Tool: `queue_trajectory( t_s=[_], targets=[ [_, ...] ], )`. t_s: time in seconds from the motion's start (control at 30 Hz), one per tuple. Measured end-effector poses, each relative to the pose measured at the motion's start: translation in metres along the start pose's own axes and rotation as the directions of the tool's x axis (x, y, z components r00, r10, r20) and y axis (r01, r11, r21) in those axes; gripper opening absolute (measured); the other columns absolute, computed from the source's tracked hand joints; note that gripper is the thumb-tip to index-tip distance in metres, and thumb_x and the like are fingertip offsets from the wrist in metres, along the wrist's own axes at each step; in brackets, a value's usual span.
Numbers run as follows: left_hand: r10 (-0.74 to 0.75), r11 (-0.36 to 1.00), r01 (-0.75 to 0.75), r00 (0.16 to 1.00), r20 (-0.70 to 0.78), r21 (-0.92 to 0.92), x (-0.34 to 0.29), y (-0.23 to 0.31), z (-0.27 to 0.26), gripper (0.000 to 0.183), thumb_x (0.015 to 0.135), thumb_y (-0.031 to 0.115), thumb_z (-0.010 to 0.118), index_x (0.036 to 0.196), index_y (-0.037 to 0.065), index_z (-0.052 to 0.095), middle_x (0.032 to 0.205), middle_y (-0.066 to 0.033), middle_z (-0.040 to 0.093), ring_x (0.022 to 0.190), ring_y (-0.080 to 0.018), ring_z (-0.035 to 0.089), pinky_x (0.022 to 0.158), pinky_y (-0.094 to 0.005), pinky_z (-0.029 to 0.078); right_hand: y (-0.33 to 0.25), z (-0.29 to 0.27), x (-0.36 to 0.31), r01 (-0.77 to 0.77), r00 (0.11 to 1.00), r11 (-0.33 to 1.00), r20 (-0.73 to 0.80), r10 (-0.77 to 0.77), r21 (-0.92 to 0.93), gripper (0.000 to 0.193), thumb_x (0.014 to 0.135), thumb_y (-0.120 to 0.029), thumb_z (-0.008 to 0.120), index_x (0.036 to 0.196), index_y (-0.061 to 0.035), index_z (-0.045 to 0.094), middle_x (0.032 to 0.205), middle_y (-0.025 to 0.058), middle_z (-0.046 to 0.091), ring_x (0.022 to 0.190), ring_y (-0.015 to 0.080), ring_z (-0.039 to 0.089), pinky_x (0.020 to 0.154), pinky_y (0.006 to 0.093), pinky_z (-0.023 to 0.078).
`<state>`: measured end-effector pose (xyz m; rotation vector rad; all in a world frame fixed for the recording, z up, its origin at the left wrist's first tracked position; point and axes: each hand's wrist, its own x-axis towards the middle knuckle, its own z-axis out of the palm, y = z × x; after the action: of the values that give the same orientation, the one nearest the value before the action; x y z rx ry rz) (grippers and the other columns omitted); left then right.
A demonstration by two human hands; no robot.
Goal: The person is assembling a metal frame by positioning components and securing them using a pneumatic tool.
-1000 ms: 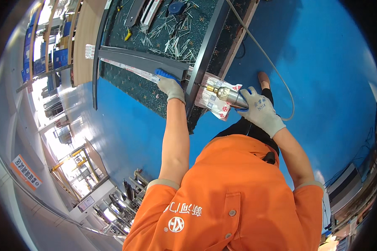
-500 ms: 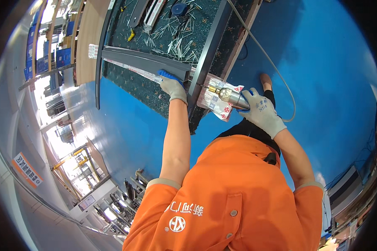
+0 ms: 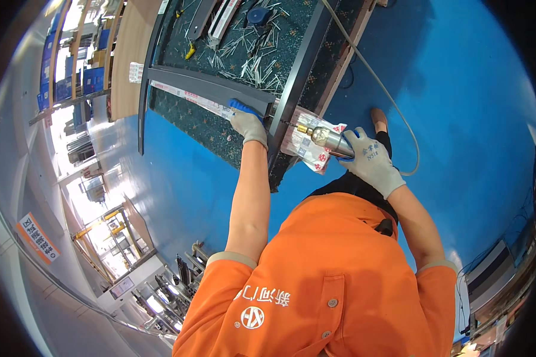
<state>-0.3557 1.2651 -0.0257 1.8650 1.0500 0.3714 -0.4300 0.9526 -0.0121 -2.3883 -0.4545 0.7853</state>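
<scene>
My left hand (image 3: 248, 124), in a white and blue work glove, is closed round the end of a dark grey metal profile (image 3: 208, 87). That end meets a longer dark frame bar (image 3: 293, 89) crosswise. My gloved right hand (image 3: 372, 160) grips a silver air drill (image 3: 332, 141) with a brass-coloured front. Its thin bit points left at the side of the long bar, close to the joint; whether the tip touches or enters the bar I cannot tell. Printed plastic film (image 3: 307, 146) hangs from the bar under the drill.
On the dark green-covered bench (image 3: 190, 119) lie many loose metal pins (image 3: 253, 65), a blue round object (image 3: 258, 16), and a yellow-handled tool (image 3: 190, 51). A pale hose (image 3: 381, 86) loops over the blue floor on the right. Shelves with blue bins (image 3: 93, 79) stand at left.
Both hands keep their holds, and the drill stays at the long bar. The bench and frame sit only slightly further right in the view.
</scene>
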Motion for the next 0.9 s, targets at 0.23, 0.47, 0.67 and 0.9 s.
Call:
queue_trajectory(
  t_s=[0.23, 0.47, 0.67, 0.9],
  targets=[
    [0.015, 1.000, -0.015, 1.000, -0.016, -0.024, 0.000, -0.004, 0.002, 0.064, 0.101, 0.050, 0.047, 0.099, -0.010, 0.068, 0.091, -0.0229, 0.069, 0.077, -0.0327, 0.067, 0.072, -0.0417, 0.054, 0.002, 0.003, 0.000, 0.020, 1.000, 0.999, -0.019, -0.020, 0.031, 0.058, 0.080, -0.029, 0.078, 0.128, -0.0071, 0.056, 0.113, 0.0146, 0.059, 0.086, 0.0323, 0.066, 0.079, 0.0382, 0.054],
    [-0.090, 0.994, 0.078, 0.984, -0.156, -0.079, -0.001, -0.015, 0.000, 0.063, 0.101, 0.050, 0.047, 0.098, -0.010, 0.068, 0.090, -0.0227, 0.070, 0.076, -0.0328, 0.067, 0.072, -0.0417, 0.054, 0.005, 0.006, -0.001, 0.079, 0.997, 0.995, -0.011, -0.079, 0.067, 0.055, 0.080, -0.025, 0.076, 0.128, -0.0069, 0.056, 0.114, 0.0147, 0.059, 0.091, 0.0338, 0.066, 0.081, 0.0385, 0.053],
    [-0.172, 0.984, 0.157, 0.959, -0.224, -0.081, -0.002, -0.019, -0.002, 0.063, 0.101, 0.050, 0.047, 0.098, -0.010, 0.068, 0.089, -0.0226, 0.070, 0.076, -0.0328, 0.067, 0.071, -0.0418, 0.054, -0.008, -0.002, 0.001, -0.041, 0.998, 0.992, 0.054, 0.034, 0.117, 0.052, 0.079, -0.018, 0.076, 0.126, -0.0049, 0.058, 0.113, 0.0150, 0.062, 0.094, 0.0322, 0.065, 0.083, 0.0376, 0.051],
    [-0.179, 0.983, 0.164, 0.960, -0.217, -0.084, -0.005, -0.024, -0.007, 0.062, 0.101, 0.049, 0.048, 0.097, -0.009, 0.069, 0.088, -0.0225, 0.070, 0.075, -0.0329, 0.067, 0.071, -0.0419, 0.054, -0.009, -0.001, 0.004, -0.068, 0.997, 0.982, 0.047, 0.061, 0.176, 0.052, 0.077, -0.013, 0.078, 0.124, -0.0032, 0.060, 0.109, 0.0151, 0.064, 0.093, 0.0301, 0.065, 0.083, 0.0361, 0.051]
  ],
)
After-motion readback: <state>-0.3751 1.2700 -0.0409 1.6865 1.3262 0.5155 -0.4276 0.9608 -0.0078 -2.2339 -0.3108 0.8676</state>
